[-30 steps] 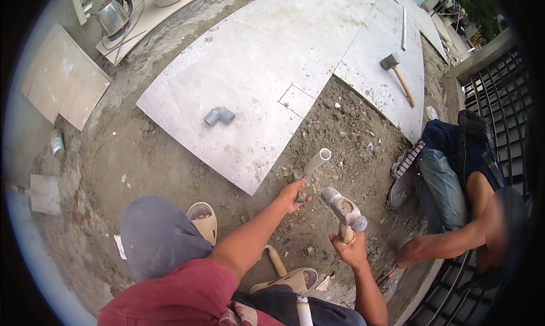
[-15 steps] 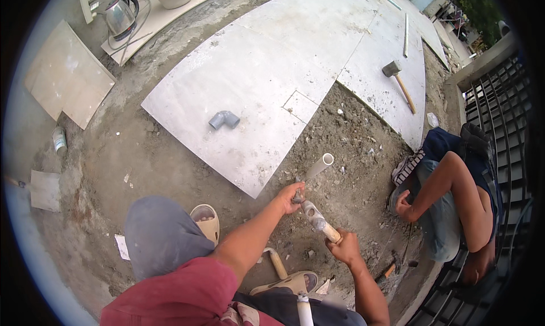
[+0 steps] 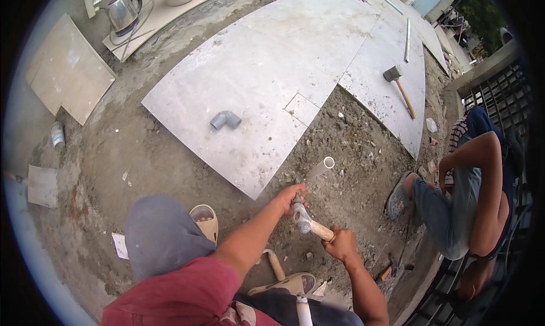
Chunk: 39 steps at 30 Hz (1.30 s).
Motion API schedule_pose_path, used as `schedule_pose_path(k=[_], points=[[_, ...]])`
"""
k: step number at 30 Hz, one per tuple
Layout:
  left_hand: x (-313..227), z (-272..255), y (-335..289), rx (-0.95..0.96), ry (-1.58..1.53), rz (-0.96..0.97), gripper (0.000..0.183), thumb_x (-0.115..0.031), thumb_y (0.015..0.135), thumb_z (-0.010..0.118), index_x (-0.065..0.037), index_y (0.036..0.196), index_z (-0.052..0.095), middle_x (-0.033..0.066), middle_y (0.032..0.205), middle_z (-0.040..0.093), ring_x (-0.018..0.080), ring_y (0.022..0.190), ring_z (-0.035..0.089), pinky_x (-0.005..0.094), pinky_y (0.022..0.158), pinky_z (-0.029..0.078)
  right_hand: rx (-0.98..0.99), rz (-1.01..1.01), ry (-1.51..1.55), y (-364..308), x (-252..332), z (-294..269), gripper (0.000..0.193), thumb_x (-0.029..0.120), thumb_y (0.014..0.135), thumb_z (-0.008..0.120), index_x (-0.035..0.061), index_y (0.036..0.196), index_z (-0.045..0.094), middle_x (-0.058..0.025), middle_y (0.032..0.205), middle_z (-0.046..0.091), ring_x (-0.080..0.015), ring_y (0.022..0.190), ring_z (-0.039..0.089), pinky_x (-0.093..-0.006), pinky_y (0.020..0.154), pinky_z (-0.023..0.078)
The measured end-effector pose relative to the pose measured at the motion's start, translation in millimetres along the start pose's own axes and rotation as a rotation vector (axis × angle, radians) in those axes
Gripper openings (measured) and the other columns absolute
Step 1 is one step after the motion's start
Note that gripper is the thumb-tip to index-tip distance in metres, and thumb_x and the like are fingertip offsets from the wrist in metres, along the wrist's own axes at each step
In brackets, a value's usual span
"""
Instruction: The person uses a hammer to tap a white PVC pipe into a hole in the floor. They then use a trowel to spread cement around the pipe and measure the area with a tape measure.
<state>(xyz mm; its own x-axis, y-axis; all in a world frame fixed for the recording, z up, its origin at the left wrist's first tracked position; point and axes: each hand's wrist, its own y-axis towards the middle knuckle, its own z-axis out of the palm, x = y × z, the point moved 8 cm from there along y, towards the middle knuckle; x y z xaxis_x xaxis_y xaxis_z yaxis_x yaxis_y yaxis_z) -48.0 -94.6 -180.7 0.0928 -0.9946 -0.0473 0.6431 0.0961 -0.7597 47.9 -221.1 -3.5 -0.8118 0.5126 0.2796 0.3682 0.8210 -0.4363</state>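
My left hand [image 3: 288, 196] is clamped on a chisel [image 3: 297, 200] set in the dirt beside the pipe [image 3: 322, 167] stub. My right hand [image 3: 339, 245] grips the hammer [image 3: 309, 225], head at the chisel top. A glancing blow could catch my knuckles, or crack the pipe just beside it.

The ground [image 3: 142, 155] is bare, gritty dirt strewn with small stones. Large pale tiles [image 3: 267, 82] lie flat on it. 1 grey pipe elbow [image 3: 225, 120] rests on the nearest tile. Right of the elbow, well apart, a mallet [image 3: 399, 87] lies on another tile. Left of the elbow, 2 beige tiles [image 3: 68, 70] lie stacked, with a small can [image 3: 57, 135] just below them.
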Motion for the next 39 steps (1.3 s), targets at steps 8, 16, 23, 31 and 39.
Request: schedule_pose_path(k=[8,16,23,31,39], points=[[-8,-5,10,0.120,-0.024,0.056,0.021,-0.026,0.091,0.063,-0.012,0.078,0.055,0.0024,0.060,0.053,0.0178,0.055,0.055,0.0411,0.067,0.050,-0.467,-0.672,0.552,-70,106,-93,0.016,0.016,0.069,0.069,0.0054,0.076,0.059,-0.0126,0.063,0.060,-0.0339,0.059,0.063,-0.0381,0.053,0.047],[-20,-16,11,0.185,0.047,0.088,0.022,-0.027,0.093,0.061,-0.012,0.078,0.054,0.0017,0.058,0.051,0.0173,0.054,0.051,0.0403,0.068,0.050,-0.038,-0.070,-0.034,0,28,-14,0.022,0.021,0.070,0.072,0.0048,0.082,0.064,-0.0182,0.072,0.067,-0.0374,0.070,0.067,-0.0446,0.066,0.054],[-9,-8,10,0.108,-0.020,0.010,0.021,-0.028,0.091,0.067,-0.013,0.082,0.055,0.0010,0.059,0.051,0.0163,0.055,0.052,0.0401,0.071,0.051,-0.460,-0.667,0.458,-51,91,-62,0.016,0.015,0.072,0.073,0.0063,0.074,0.059,-0.0142,0.067,0.063,-0.0318,0.063,0.065,-0.0392,0.059,0.051],[-50,-22,1,-0.156,0.862,0.151,0.027,-0.032,0.085,0.071,-0.008,0.093,0.061,0.0031,0.062,0.051,0.0161,0.054,0.049,0.0338,0.055,0.044,0.074,0.037,0.031,-13,12,8,0.025,0.025,0.072,0.068,0.0059,0.089,0.068,-0.0218,0.082,0.069,-0.0409,0.081,0.067,-0.0467,0.075,0.054],[-30,-7,-5,-0.102,1.406,0.347,0.031,-0.032,0.093,0.058,-0.001,0.097,0.059,0.0097,0.067,0.061,0.0165,0.049,0.049,0.0335,0.043,0.036,0.035,0.207,0.567,-71,-24,39,0.031,0.020,0.074,0.074,0.0004,0.098,0.069,-0.0188,0.082,0.071,-0.0289,0.077,0.071,-0.0366,0.072,0.053]])
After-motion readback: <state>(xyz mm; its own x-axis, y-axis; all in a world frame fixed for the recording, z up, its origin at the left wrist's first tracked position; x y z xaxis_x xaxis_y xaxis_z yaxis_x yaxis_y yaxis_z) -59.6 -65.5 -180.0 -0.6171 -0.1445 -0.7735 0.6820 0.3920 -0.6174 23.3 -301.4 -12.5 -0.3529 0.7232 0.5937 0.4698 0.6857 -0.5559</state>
